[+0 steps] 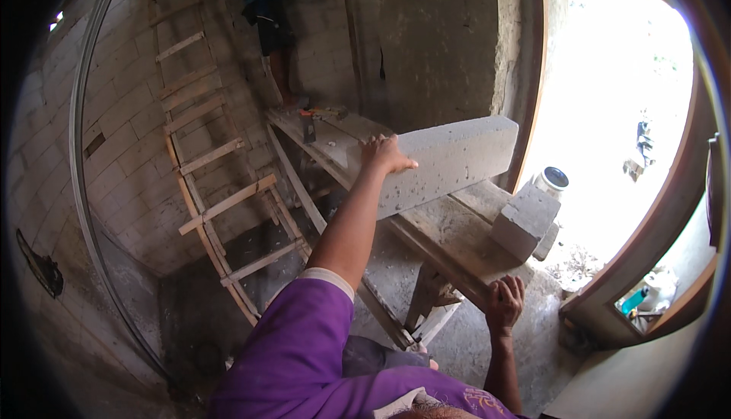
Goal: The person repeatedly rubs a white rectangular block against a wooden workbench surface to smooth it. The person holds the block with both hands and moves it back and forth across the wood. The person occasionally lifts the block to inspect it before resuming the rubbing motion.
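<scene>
Grey concrete block on its long edge across the plank bench, a hand on each.
Left hand's got thumb and fingers clamped over the block's top, right hand's curled onto the bench's near end, smaller block by the bench's right edge.

Centre of the frame: a long block, matt and stony, its face pitted. Beneath it, a desk of rough, dusty wooden planks. Right of centre, a smaller block, matt and grainy. Left, a ladder of unvarnished wood. Lower centre, a matt cloth sleeve.
</scene>
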Demonstrator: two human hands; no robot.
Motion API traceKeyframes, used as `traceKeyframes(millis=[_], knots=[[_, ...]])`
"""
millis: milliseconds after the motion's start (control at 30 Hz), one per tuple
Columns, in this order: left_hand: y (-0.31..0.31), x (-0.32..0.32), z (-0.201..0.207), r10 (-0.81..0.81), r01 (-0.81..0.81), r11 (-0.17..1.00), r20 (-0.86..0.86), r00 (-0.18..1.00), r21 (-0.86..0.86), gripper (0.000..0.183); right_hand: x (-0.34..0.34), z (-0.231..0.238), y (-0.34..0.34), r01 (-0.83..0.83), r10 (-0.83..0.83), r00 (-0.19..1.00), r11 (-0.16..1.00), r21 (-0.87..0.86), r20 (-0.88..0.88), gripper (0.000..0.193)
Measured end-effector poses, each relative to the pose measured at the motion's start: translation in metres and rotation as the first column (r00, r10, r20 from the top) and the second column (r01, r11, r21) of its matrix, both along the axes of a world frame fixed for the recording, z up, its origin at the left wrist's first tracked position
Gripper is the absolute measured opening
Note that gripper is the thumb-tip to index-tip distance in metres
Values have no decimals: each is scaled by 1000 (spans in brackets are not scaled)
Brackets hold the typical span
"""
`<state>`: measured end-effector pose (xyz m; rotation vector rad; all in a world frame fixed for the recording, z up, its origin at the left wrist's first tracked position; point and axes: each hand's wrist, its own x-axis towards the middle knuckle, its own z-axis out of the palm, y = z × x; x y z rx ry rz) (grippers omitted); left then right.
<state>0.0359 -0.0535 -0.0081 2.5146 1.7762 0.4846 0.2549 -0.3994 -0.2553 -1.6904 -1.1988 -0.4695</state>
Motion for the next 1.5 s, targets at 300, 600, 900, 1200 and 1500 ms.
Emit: traceKeyframes(millis=[300, 600, 900, 1200, 1500], knots=[[-4, 0, 3, 12, -12, 1000, -12, 1000, 3, 104, 0, 0, 0, -21, 21, 999, 1000, -2, -30, 13], [-3, 0, 1, 11, -11, 1000, -9, 1000, 3, 103, 0, 1, -1, -21, 21, 999, 1000, 2, -28, 12], [-6, 1, 5, 34, -34, 999, -48, 998, -8, 106, 0, 0, 0, -8, 8, 1000, 1000, -1, -15, 12], [-7, 1, 6, 45, -47, 999, -65, 997, -27, 107, 0, -1, 1, -10, 10, 1000, 1000, 3, -14, 12], [-6, 7, 10, 38, -38, 999, -68, 997, 7, 107, -1, 4, -3, 19, -19, 1000, 1000, 4, -10, 11]])
